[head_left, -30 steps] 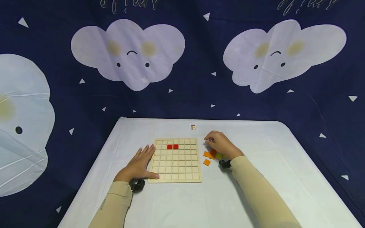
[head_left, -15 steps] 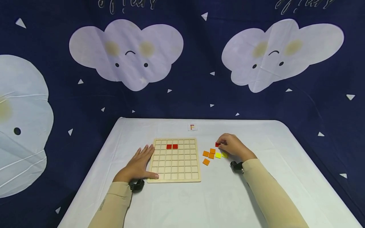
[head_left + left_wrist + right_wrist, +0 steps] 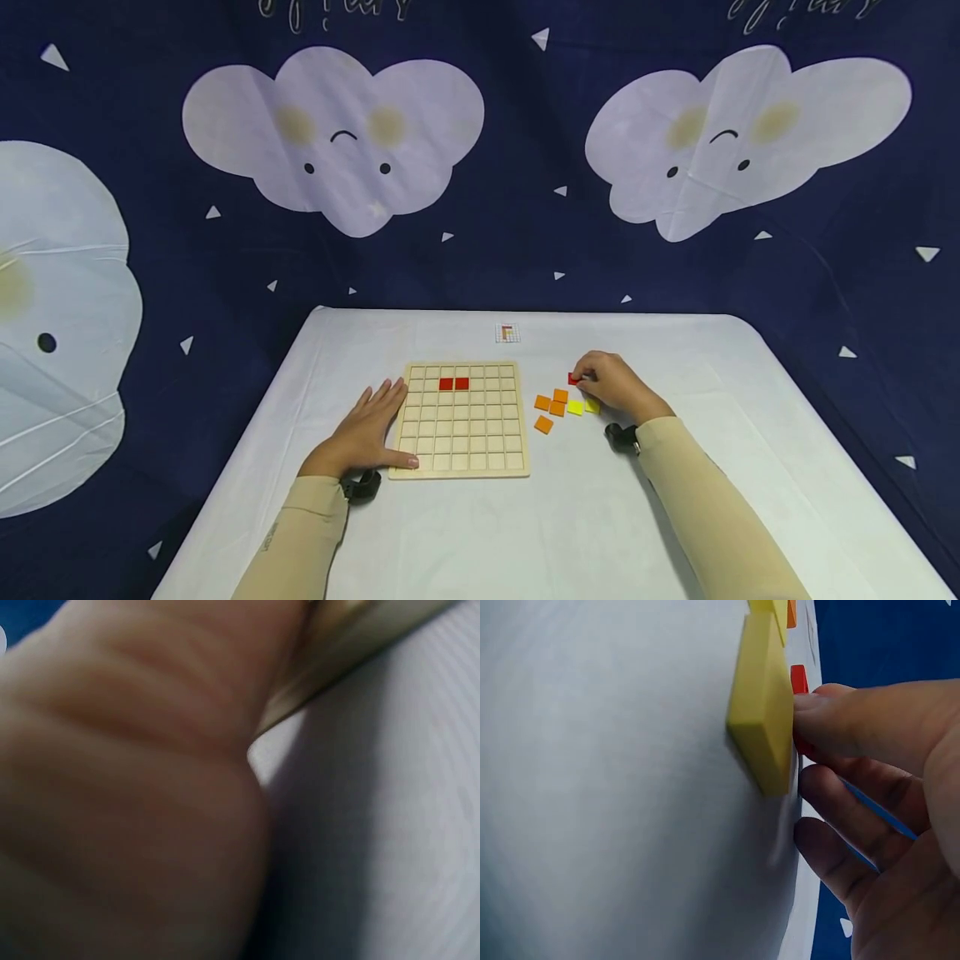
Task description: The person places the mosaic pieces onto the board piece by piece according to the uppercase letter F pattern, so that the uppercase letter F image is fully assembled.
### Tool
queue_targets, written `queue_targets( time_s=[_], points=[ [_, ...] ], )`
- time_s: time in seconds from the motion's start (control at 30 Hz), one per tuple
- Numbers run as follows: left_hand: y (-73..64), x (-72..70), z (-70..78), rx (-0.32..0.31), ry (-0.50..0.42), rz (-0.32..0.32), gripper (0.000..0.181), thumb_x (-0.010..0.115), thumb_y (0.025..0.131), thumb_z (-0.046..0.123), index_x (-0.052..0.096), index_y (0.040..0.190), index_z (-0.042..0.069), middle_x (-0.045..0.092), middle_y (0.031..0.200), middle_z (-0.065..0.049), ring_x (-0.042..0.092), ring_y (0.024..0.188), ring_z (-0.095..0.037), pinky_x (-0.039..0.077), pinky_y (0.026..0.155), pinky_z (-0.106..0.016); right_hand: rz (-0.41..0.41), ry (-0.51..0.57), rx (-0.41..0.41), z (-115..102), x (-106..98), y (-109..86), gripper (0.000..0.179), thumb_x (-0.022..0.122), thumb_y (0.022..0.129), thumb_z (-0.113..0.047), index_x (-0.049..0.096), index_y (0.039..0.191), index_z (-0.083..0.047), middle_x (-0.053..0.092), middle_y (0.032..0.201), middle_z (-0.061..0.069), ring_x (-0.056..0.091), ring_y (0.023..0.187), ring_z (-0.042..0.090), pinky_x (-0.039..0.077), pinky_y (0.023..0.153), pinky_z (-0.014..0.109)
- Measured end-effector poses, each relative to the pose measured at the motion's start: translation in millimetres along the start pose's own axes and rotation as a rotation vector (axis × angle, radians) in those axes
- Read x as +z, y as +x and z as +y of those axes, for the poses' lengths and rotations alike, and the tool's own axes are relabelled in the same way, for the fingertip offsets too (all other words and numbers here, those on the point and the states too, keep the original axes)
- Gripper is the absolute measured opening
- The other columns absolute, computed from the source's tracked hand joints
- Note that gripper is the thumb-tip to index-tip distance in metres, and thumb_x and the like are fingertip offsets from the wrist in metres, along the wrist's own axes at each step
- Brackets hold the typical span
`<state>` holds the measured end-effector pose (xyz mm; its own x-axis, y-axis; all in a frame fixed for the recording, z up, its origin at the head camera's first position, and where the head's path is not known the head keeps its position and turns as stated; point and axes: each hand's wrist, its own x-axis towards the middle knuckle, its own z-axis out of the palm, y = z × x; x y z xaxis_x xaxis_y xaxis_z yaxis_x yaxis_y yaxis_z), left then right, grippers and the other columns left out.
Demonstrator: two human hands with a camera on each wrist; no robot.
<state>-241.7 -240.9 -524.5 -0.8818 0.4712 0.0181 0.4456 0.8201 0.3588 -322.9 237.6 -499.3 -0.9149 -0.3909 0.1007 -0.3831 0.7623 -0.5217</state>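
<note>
My left hand [image 3: 367, 433] lies spread along the left edge of a wooden grid board [image 3: 459, 477], its thumb over the near left corner. Two red square tiles [image 3: 453, 384] sit side by side in a row near the board's far edge. To the right of the board, my right hand [image 3: 611, 383] pinches a red tile [image 3: 573, 378] between thumb and fingers at the table surface. The thumb hides part of this tile [image 3: 799, 677] in the right wrist view. Close before that hand are two yellow tiles [image 3: 575, 407], the nearer one [image 3: 761, 705] large in the right wrist view.
Several orange tiles [image 3: 557, 408] lie loose between the board and the yellow tiles. A small card with a coloured grid pattern [image 3: 507, 333] lies beyond the board on the white tabletop [image 3: 450, 542]. A dark blue cloth with clouds [image 3: 525, 250] hangs behind.
My right hand has moved right from above the orange tiles to a red tile, which its fingers now pinch. The left hand has stayed on the board.
</note>
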Motion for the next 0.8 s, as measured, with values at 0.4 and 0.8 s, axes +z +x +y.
queue_targets(
  time_s=[0.4,0.8],
  points=[
    [0.2,-0.6,0.3,-0.001,-0.007,0.000,0.142,0.082,0.067,0.079,0.021,0.165,-0.004,0.016,0.173,-0.018,0.009,0.159,-0.036,0.004,0.126,-0.054,0.022,-0.008,-0.027,-3,0,0.1,0.013,0.076,0.094,0.002,0.079,0.100,-0.008,0.072,0.106,0.004,0.066,0.102,0.027,0.054,0.097,0.051],
    [0.2,0.0,-0.1,0.004,-0.006,0.000,0.142,0.082,0.068,0.079,0.021,0.165,-0.004,0.016,0.172,-0.019,0.009,0.159,-0.037,0.004,0.126,-0.054,-0.013,-0.001,-0.079,-34,8,18.9,0.009,0.077,0.095,-0.001,0.080,0.099,-0.009,0.072,0.105,0.002,0.066,0.101,0.024,0.054,0.099,0.047]
  ],
)
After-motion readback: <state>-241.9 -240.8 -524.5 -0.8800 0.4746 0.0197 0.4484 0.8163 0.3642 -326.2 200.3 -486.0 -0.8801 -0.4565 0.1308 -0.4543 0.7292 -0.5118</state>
